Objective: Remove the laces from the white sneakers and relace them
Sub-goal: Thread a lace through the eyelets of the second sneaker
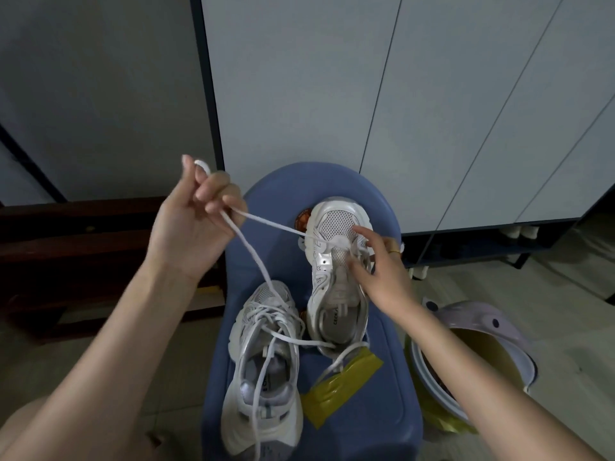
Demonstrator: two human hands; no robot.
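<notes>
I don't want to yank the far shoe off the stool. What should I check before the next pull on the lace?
1. Left hand holds lace firmly: ok, pinched with a loop above the fingers.
2. Right hand steadies far shoe: ok, fingers on its tongue.
3. Lace runs free to the eyelet: ok, taut.
4. Lace clear of near shoe: not ok, one strand crosses it.
5. Shoes fully on stool: ok.

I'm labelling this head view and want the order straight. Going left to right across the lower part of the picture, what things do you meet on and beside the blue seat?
Laced sneaker → yellow packet → round bin beside the blue seat.
</notes>
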